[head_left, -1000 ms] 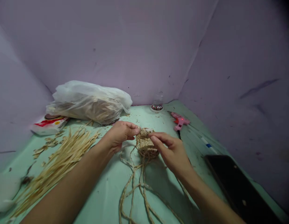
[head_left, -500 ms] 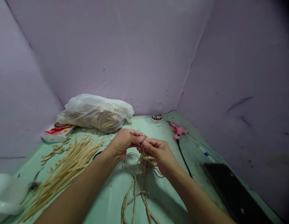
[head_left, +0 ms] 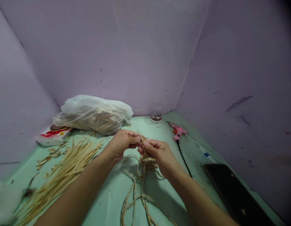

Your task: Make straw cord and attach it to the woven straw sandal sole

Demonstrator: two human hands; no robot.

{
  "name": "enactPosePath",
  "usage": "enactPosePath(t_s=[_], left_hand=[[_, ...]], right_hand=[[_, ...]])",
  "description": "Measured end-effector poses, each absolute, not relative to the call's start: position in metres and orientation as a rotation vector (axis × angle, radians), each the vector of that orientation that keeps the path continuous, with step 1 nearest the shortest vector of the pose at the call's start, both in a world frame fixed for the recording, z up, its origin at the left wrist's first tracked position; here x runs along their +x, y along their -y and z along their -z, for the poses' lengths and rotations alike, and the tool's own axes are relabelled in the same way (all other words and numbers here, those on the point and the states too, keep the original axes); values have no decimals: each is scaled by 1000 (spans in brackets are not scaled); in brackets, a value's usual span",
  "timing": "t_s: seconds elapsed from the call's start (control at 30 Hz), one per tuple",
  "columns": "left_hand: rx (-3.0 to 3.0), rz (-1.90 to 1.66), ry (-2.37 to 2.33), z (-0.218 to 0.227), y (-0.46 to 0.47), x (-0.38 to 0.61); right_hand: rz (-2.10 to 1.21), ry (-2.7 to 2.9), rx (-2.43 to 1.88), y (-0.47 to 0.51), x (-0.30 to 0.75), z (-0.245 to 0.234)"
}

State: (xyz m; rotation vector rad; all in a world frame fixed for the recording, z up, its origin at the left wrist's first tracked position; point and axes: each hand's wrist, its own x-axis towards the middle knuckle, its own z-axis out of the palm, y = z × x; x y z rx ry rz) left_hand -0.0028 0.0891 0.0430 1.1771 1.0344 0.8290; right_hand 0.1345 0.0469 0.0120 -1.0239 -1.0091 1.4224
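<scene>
My left hand point(head_left: 123, 143) and my right hand point(head_left: 159, 153) meet over the green table point(head_left: 108, 194), both pinching the top of a small woven jute piece point(head_left: 148, 163). Most of that piece is hidden behind my right fingers. Loose jute cords point(head_left: 136, 201) trail from it across the table towards me.
A pile of pale straw strips point(head_left: 63, 171) lies at the left. Behind it sit a plastic bag of fibre point(head_left: 93, 113) and a red-and-white packet point(head_left: 52, 135). A pink glue gun point(head_left: 177, 131), a small jar of beads point(head_left: 156, 116) and a dark phone point(head_left: 232, 191) are on the right.
My hands have closed together on the woven piece, and my right hand now covers most of it. The view has tilted up slightly.
</scene>
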Motion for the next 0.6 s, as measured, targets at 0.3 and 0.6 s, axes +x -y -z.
enactPosePath(t_s=[0.3,0.6], left_hand=[[1303,-1007,-1160,-49,-86,1],[1301,-900,-973,-42,-85,3]], right_hand=[[-1378,1002,-1032,-46,135,-16],[-1384,1062,-1061,-47,136,-13]])
